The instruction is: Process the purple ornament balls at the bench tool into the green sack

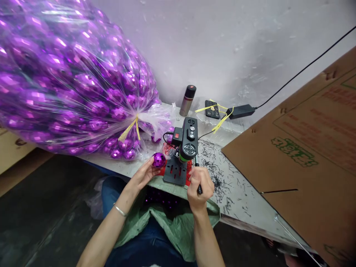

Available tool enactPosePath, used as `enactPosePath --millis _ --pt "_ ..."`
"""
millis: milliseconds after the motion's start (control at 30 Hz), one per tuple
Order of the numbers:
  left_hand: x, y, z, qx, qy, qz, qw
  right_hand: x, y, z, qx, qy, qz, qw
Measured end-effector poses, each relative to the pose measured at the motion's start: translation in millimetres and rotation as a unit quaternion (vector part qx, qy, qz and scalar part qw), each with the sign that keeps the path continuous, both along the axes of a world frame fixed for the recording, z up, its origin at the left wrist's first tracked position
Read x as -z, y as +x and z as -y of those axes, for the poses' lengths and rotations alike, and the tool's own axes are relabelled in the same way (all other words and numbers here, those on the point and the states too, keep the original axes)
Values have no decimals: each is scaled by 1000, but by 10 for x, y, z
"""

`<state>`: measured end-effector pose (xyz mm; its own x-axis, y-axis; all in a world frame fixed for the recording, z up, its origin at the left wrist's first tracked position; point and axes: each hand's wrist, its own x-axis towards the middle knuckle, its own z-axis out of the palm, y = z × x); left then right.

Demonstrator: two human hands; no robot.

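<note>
Pinched in the fingertips of my left hand is a shiny purple faceted ball, held just left of a small black machine. That machine has round vents, buttons and a red switch, and stands on a slotted black base plate over something red. My right hand is wrapped round the black handle of a screwdriver-like tool, whose thin shaft points up beside the machine. The tool's tip is hidden. Across my lap a green sack lies open, with purple balls inside it.
A huge clear bag of purple balls, tied with yellow ribbon, fills the left. Behind the machine are a spray can, a phone and a black power adapter. Black scraps litter the table beside a large cardboard box.
</note>
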<state>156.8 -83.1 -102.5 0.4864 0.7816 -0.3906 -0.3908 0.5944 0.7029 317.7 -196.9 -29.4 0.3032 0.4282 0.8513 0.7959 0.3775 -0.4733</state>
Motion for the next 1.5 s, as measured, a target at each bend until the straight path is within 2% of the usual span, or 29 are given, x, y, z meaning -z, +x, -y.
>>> enactPosePath --millis 67,133,267,433,600,700,800,900,1100,1333,1500 --pt "22 69 52 -1 -31 14 999 0 10 4 -1 -1 4 1000" --pt "27 145 81 -5 -23 18 1000 -27 24 8 -6 -5 8 1000" --pt "61 302 123 -16 62 8 998 -178 48 -2 -14 -23 3 1000" --pt "223 453 158 -46 174 -53 982 -353 48 -22 -2 -52 -8 999" --pt "405 502 203 -42 331 -160 929 -339 52 -2 -7 -56 0 998" --pt "499 508 233 -44 386 -228 893 -310 53 7 -11 -51 4 999" --pt "553 520 249 -26 433 -254 865 -288 47 9 -13 -43 5 999" --pt "547 539 246 -2 468 -255 846 -269 44 12 -17 -39 2 999" --pt "439 527 224 12 512 -300 805 -247 49 27 -11 -46 9 999" --pt "347 437 229 40 524 -292 799 -223 48 35 -5 -48 21 999" --pt "323 538 194 28 511 -298 806 -215 47 44 -8 -51 19 999"
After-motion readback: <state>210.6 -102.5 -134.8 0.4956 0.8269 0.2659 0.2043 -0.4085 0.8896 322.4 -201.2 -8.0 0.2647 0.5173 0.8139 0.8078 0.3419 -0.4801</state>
